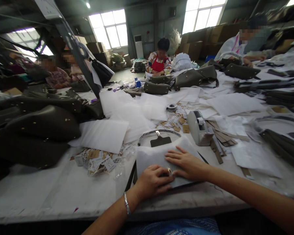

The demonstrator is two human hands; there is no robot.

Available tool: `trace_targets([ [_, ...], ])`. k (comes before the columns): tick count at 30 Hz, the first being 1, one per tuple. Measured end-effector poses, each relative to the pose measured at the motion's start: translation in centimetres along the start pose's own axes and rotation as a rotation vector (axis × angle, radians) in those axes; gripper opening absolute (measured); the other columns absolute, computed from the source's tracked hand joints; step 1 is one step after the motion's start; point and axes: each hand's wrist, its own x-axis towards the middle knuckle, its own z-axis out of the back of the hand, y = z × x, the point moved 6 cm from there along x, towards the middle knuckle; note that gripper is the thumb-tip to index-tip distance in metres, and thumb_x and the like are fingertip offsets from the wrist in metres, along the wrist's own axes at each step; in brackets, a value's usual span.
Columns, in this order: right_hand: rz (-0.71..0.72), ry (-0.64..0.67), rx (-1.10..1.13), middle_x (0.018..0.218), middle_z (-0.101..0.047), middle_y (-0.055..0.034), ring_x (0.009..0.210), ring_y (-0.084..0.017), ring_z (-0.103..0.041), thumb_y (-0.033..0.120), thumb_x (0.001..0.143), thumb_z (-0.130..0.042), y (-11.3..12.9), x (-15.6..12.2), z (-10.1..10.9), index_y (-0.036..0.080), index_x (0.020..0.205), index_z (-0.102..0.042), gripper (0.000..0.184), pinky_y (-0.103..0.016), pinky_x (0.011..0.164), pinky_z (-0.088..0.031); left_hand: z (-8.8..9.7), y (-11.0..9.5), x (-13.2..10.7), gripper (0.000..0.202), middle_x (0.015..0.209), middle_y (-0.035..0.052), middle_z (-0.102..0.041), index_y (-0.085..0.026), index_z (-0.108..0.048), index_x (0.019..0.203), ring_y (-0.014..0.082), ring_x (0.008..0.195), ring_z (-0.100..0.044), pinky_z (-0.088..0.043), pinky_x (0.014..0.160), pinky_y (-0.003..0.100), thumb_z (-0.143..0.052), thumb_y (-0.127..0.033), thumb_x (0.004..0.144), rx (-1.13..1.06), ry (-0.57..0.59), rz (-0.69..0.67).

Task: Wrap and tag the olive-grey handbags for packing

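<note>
A dark handbag (203, 157) lies flat at the table's front edge, mostly covered by a white foam sheet (149, 155). Its curved handle (147, 133) and a dark hanging tag (160, 140) with a metal clip show beyond the sheet. My left hand (153, 181), with a silver bracelet at the wrist, has its fingers bent around a small gold-coloured metal clasp (170, 170) on the sheet. My right hand (186, 163) lies open beside it, fingers stretched and pressed flat on the foam. The fingertips of my left hand partly hide the clasp.
A tape dispenser (199, 129) stands right of the bag, beside brown strips (220, 133). Paper tags (98, 160) lie left, near stacked foam sheets (137, 107). Dark bags (44, 130) are heaped at left. A slanted metal post (73, 49) rises behind. Several people work around the table.
</note>
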Motion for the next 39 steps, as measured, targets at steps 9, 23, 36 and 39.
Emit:
trace_targets([
  [9, -0.023, -0.031, -0.067, 0.160, -0.029, -0.0097, 0.149, -0.032, -0.022, 0.052, 0.099, -0.049, -0.6, -1.4, -2.4, 0.026, 0.154, -0.034, 0.063, -0.059, 0.120, -0.011, 0.5, 0.2, 0.2, 0.037, 0.115, 0.0027, -0.068, -0.029, -0.060, 0.129, 0.0211, 0.102, -0.060, -0.053, 0.090, 0.038, -0.059, -0.044, 0.094, -0.067, 0.040, 0.035],
  [23, 0.042, -0.057, -0.217, 0.156, -0.036, -0.0079, 0.141, -0.031, -0.040, 0.057, 0.095, -0.051, -1.1, -1.0, -1.6, 0.023, 0.151, -0.040, 0.067, -0.048, 0.108, -0.045, 1.9, 2.6, 0.1, 0.031, 0.090, 0.0004, -0.076, -0.019, -0.071, 0.104, 0.0119, 0.085, -0.070, -0.057, 0.088, 0.022, -0.040, -0.019, 0.103, 0.042, -0.273, 0.181],
  [36, -0.201, -0.086, -0.045, 0.135, -0.062, -0.0092, 0.119, -0.031, -0.061, 0.042, 0.099, -0.048, -6.9, 0.6, 0.8, 0.019, 0.142, -0.051, 0.048, -0.051, 0.098, -0.052, 2.6, 7.1, 1.4, 0.040, 0.123, 0.0059, -0.070, -0.012, -0.062, 0.127, 0.0211, 0.117, -0.062, -0.022, 0.123, 0.036, -0.050, -0.037, 0.098, 0.292, 0.026, 0.543],
  [39, -0.209, -0.087, -0.016, 0.120, -0.070, -0.0089, 0.106, -0.030, -0.066, 0.044, 0.101, -0.045, -6.8, 1.3, 1.4, 0.020, 0.129, -0.060, 0.040, -0.050, 0.095, -0.051, 3.3, 8.1, 2.4, 0.042, 0.111, 0.0040, -0.074, -0.015, -0.063, 0.122, 0.0192, 0.100, -0.067, -0.005, 0.125, 0.044, -0.047, -0.047, 0.100, 0.235, 0.071, 0.584],
])
